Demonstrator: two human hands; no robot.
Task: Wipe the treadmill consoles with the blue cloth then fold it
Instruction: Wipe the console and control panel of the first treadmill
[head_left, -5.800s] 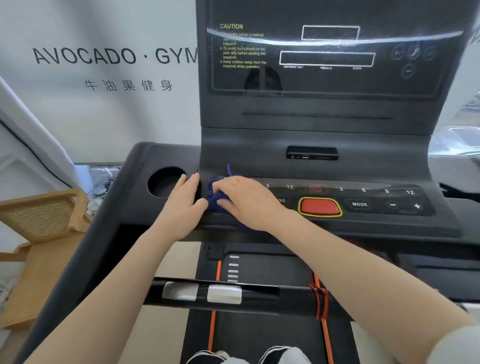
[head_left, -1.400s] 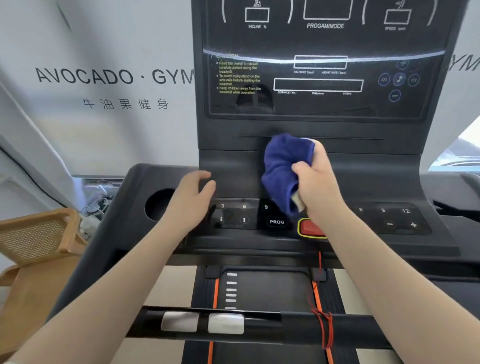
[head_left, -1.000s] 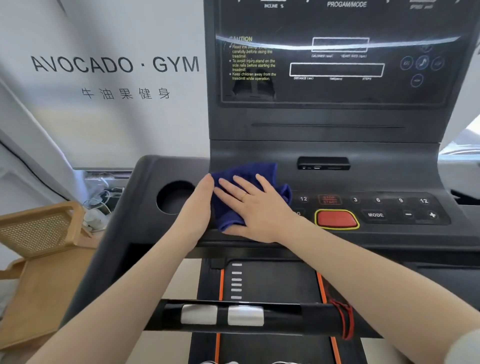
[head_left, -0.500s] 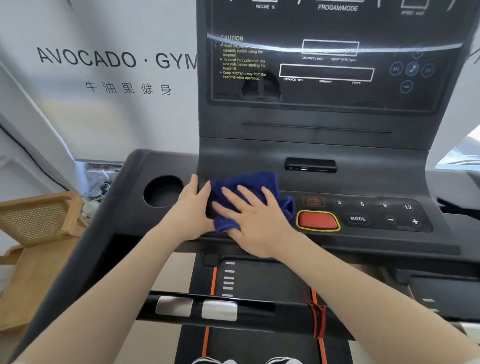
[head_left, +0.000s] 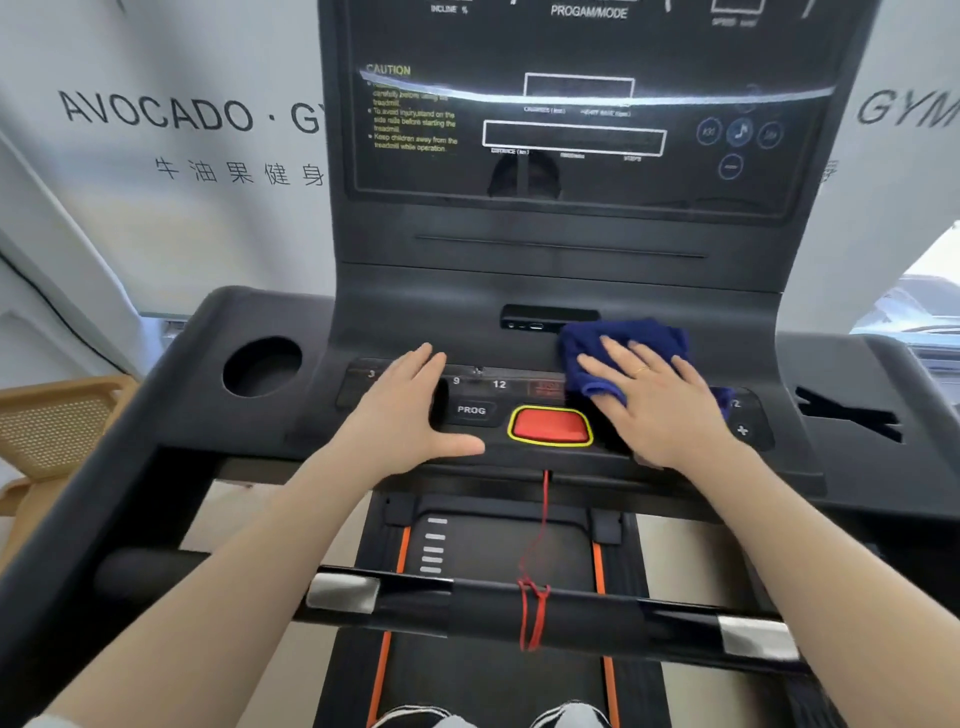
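The dark treadmill console (head_left: 561, 291) fills the view, with a button strip and a red stop button (head_left: 550, 426) at its lower edge. The blue cloth (head_left: 618, 343) lies bunched on the right half of the button strip. My right hand (head_left: 654, 400) presses flat on the cloth with fingers spread, covering its near part. My left hand (head_left: 410, 410) rests open and flat on the left half of the strip, beside the PROG button (head_left: 471, 410), holding nothing.
A round cup holder (head_left: 262, 366) sits at the console's left. A black handlebar (head_left: 467, 605) with a red cord wrapped on it crosses below my arms. A wooden chair (head_left: 47, 421) stands at the left. The display panel (head_left: 582, 119) rises behind.
My right hand has slid the cloth from the left half of the button strip over to the right of the red button. My left hand stayed on the left half.
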